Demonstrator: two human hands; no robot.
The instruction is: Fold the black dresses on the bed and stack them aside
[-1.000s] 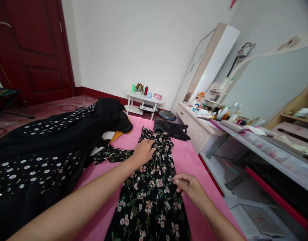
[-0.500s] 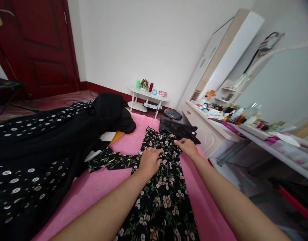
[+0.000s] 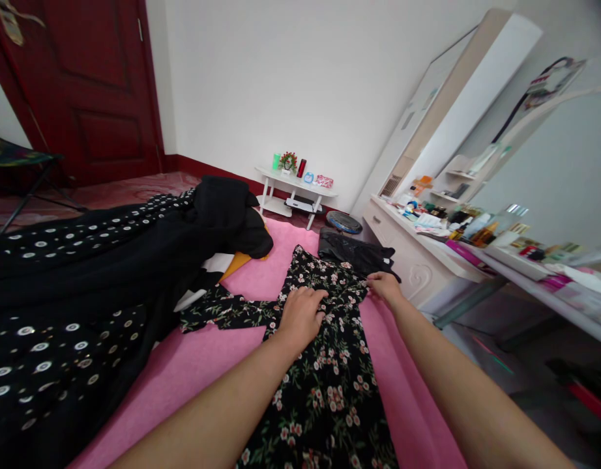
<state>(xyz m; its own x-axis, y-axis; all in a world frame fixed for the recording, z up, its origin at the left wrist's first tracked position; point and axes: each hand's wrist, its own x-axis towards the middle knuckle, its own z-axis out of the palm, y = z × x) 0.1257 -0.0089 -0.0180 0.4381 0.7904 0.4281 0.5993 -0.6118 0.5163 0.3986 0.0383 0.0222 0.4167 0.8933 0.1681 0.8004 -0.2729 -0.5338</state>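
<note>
A black floral dress (image 3: 330,378) lies spread out on a pink cover (image 3: 227,365), its left sleeve (image 3: 232,311) stretched out to the left. My left hand (image 3: 303,316) rests on the upper part of the dress, fingers extended over the cloth and palm down. At the right edge of the bodice, my right hand (image 3: 386,288) has thumb and fingers closed on the dress fabric. Just beyond it lies a folded black garment (image 3: 354,251).
Dark clothes with silver rings (image 3: 134,254) are heaped on the left. A dressing table (image 3: 403,241) crowded with bottles stands to the right. At the far wall are a low white stand (image 3: 295,182) and a round dark disc (image 3: 343,222). A folding stool (image 3: 21,156) stands by the red door (image 3: 100,91).
My right hand has moved a little to the right, drawing the dress edge outward with it. My left hand stays on the cloth. The whole view has shifted slightly.
</note>
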